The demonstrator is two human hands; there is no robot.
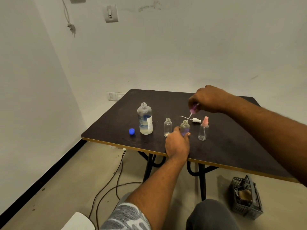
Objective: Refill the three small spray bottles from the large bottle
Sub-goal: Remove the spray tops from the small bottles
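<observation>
- Blue cap (132,131) — ribbed plastic, lying loose on the dark wood-grain table (232,146).
- Large bottle (145,119) — clear cylinder, uncapped and upright just right of the cap. It has a white label and a low band of cloudy liquid.
- First small bottle (168,127) — clear, neck open, upright, seemingly empty.
- Left hand (177,145) — thumb and fingers wrapped round the base of the middle small bottle (184,127), which stands on the table. The hand hides its lower half; a purple tint shows through the plastic.
- Purple spray head (193,109) — pinched by the right hand (211,100) above that bottle, blurred. Its thin dip tube slants down to the bottle's mouth.
- White spray head (196,120) — lying on its side behind, curved tube pointing left.
- Pink-topped small bottle (204,130) — clear, upright, with a tube visible inside.
- Grey lattice basket (245,196) — on the floor, contents indistinct.
</observation>
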